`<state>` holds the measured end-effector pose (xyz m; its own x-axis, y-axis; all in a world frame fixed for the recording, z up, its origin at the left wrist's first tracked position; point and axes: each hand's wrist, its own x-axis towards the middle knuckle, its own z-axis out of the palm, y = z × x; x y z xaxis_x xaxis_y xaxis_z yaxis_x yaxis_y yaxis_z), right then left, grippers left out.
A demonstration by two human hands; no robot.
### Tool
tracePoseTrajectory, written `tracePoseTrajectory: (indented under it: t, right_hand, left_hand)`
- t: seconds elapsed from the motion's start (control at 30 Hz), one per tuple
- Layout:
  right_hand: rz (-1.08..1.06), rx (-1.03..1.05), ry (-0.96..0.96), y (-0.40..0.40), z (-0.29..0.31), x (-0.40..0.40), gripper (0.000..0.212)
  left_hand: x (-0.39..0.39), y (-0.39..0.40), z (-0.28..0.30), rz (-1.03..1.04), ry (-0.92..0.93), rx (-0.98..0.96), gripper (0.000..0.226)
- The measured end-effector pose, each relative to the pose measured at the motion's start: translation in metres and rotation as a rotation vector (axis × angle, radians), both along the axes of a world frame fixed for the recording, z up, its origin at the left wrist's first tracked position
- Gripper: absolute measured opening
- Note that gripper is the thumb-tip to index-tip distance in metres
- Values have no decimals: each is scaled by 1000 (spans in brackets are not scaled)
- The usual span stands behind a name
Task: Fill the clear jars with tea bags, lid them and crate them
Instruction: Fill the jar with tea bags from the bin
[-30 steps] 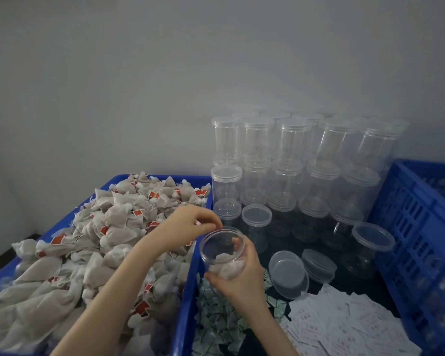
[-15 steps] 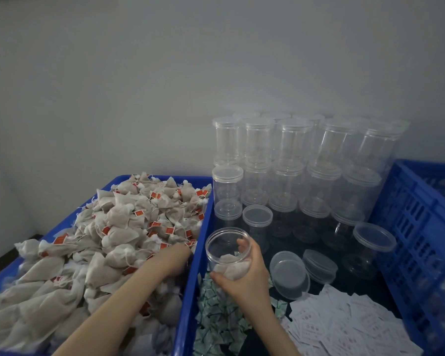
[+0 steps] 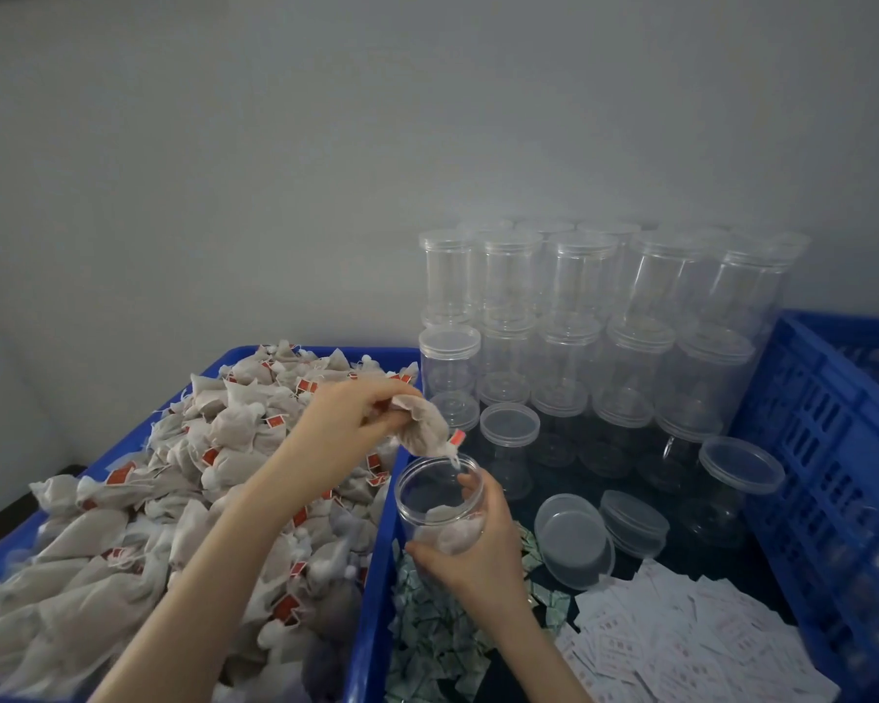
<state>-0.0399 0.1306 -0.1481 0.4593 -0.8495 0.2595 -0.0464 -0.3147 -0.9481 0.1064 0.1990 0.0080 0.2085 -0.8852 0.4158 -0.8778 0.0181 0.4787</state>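
Hands: left pinches a tea bag just above the open jar rim; right grips that jar

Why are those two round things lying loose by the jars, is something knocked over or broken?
Nothing looks broken. Two loose lids lie overlapping and tilted below the stacked empty jars, apparently waiting for use. The left hand holds a tea bag over the open jar gripped by the right hand.

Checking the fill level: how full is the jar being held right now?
Partly filled. The open jar in the right hand shows tea bags only near its bottom, and the left hand holds another tea bag above its mouth.
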Motion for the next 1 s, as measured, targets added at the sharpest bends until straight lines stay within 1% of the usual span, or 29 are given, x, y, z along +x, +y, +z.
tracePoseTrajectory:
  t: [0.1,0.17,0.23,0.27,0.33,0.4,0.43,0.47,0.53,0.57,0.67,0.73,0.8,0.87,0.93,1.0]
  right_hand:
    - [4,2,-24,1,0,0,92]
    - [-4,-11,-40,1,2,0,90]
    - [-12,-29,-37,2,3,-2,89]
    - [-15,-41,-34,2,3,-3,89]
    - [-25,-47,-28,1,2,-5,92]
    - [-34,-30,-21,1,2,-7,96]
    - [-35,-23,-20,0,2,-8,96]
    - [-35,-18,-16,0,2,-9,97]
    - [-39,-19,-10,-1,3,-10,98]
    - [-40,-20,-6,-1,4,-10,99]
    - [-44,-26,6,-1,5,-9,100]
    - [-47,-37,13,0,5,-7,100]
    - [-48,-38,15,1,4,-7,100]
    - [-49,-32,15,2,4,-7,100]
    - [-43,-20,17,2,5,-9,101]
    - [-32,-8,22,1,6,-10,103]
  left_hand:
    - [-13,-3,-8,-112,-59,189,23]
    - [-15,-6,-18,-197,-35,319,23]
    - [-12,-8,-24,-240,2,392,23]
    - [-9,-9,-25,-237,19,396,25]
    - [4,-14,-27,-189,95,335,29]
    - [23,-25,-39,-66,122,259,26]
    - [33,-33,-48,18,62,270,20]
    - [43,-41,-59,111,-50,331,16]
    - [57,-56,-85,259,-266,491,23]
    - [62,-62,-98,283,-319,538,31]
    - [71,-77,-132,213,-387,581,54]
    - [74,-81,-144,194,-399,666,56]
    - [73,-84,-149,201,-476,722,48]
    - [70,-86,-148,243,-517,677,34]
    - [67,-86,-144,289,-508,649,25]
    - [66,-83,-138,307,-470,674,21]
